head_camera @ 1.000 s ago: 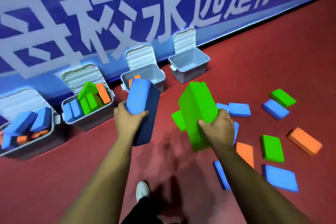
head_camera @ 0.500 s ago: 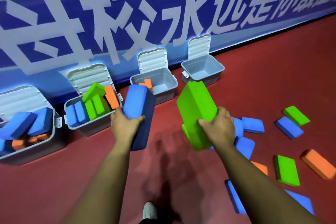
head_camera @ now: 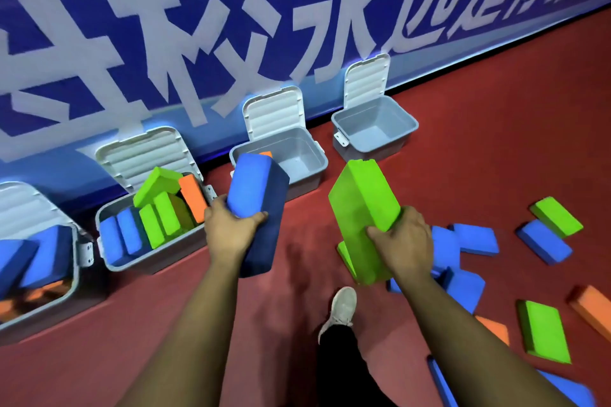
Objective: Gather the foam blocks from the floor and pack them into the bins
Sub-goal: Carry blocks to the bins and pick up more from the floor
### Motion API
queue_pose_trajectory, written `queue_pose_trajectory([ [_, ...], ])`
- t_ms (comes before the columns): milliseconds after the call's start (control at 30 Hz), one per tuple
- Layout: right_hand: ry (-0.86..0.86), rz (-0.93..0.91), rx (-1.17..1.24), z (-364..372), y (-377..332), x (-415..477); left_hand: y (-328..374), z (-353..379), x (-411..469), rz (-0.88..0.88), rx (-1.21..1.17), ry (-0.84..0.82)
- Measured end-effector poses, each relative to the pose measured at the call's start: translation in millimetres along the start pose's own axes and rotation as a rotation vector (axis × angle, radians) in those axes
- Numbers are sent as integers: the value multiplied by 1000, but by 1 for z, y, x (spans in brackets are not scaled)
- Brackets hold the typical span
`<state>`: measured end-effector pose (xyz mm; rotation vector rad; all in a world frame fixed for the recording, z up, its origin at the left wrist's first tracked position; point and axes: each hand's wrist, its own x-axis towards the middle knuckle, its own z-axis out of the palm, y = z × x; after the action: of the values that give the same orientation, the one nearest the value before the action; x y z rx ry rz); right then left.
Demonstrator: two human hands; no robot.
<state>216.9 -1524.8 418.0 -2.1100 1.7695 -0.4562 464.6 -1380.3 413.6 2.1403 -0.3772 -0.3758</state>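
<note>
My left hand (head_camera: pixel 228 228) grips a blue foam block (head_camera: pixel 256 195), held upright just in front of the third grey bin (head_camera: pixel 310 155), where an orange block's tip shows. My right hand (head_camera: pixel 405 241) holds a green foam block (head_camera: pixel 362 205), tilted, above the red floor. The fourth bin (head_camera: pixel 401 117) stands open with nothing in it. The second bin (head_camera: pixel 155 258) holds blue, green and orange blocks. The far-left bin (head_camera: pixel 67 287) has blue and orange blocks. Loose blue (head_camera: pixel 476 238), green (head_camera: pixel 542 330) and orange (head_camera: pixel 591 307) blocks lie on the floor at right.
All four bins stand with lids open against a blue banner wall (head_camera: pixel 297 26) with white characters. My foot in a white shoe (head_camera: pixel 340 311) is on the red floor (head_camera: pixel 99 357) between my arms.
I have stepped closer to the bins, carrying both blocks forward. The bins appear larger and nearer; the loose blocks have slid toward the right and bottom of the view.
</note>
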Motion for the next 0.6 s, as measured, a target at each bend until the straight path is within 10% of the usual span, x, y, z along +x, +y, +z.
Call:
queue_pose_trajectory([
  [600,-261,-357,81,129,-170,331,91,99,261,-215,63,214],
])
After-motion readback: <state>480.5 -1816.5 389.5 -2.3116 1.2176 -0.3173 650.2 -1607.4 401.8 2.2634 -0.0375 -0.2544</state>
